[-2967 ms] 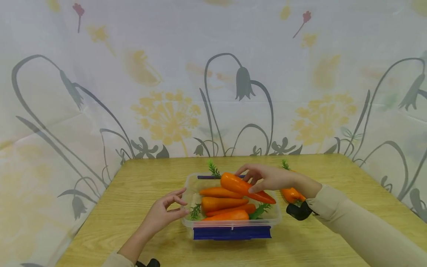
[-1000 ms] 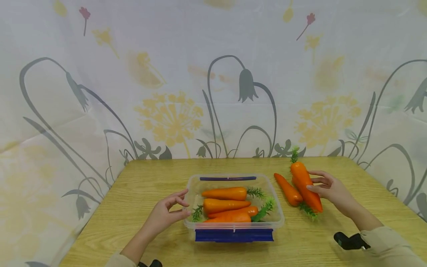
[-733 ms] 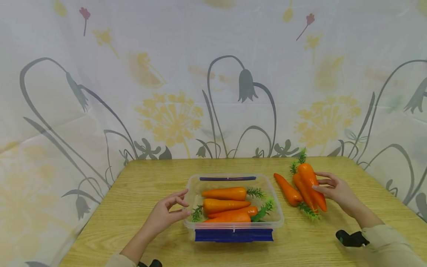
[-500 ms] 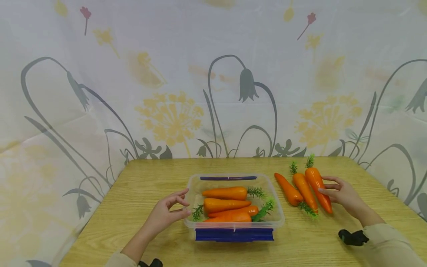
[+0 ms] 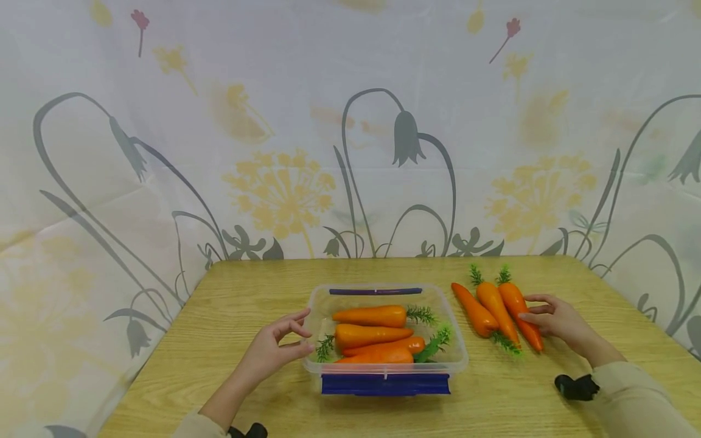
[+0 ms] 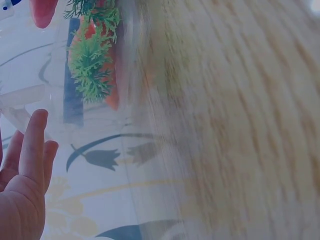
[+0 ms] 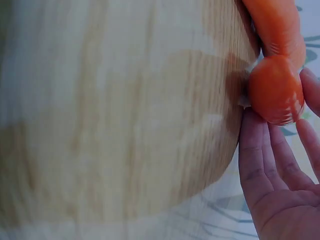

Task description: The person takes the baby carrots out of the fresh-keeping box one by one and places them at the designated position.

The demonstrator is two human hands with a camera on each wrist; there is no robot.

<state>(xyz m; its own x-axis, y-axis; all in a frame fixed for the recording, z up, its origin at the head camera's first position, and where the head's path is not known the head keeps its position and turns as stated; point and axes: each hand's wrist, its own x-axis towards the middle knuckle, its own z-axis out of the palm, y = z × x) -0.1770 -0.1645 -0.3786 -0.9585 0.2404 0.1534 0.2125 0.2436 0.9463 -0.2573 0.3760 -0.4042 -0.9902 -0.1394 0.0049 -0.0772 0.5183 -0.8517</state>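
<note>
Bare wood of the counter (image 5: 230,304) is seen at the far left, running out to the left edge where the flowered curtain (image 5: 164,152) hangs; open room is left there and along the near edge in front of the tub. The left hand (image 5: 271,350) is held at the left wall of the clear plastic tub (image 5: 383,368), its fingers loosely curved and nothing gripped; thumb and fingertips lie at or just beside the rim, though contact cannot be told for certain. Four carrots (image 5: 372,336) are laid across the tub, with green tops showing at both ends, and a blue latch is seen on its near wall. To the right of the tub, a strip of bare counter is left before three carrots lying side by side, tops mostly toward the curtain. The rightmost carrot (image 5: 520,313) is touched along its right flank by the relaxed fingers of the right hand (image 5: 553,317), which is not closed around it; in the right wrist view the carrot's end is seen against the fingertips. Beyond that hand, bare counter reaches to the right edge. Compared with three seconds ago, this carrot is no longer held over the tub: it is set down on the counter beside the other two, and the left hand is unchanged.
</note>
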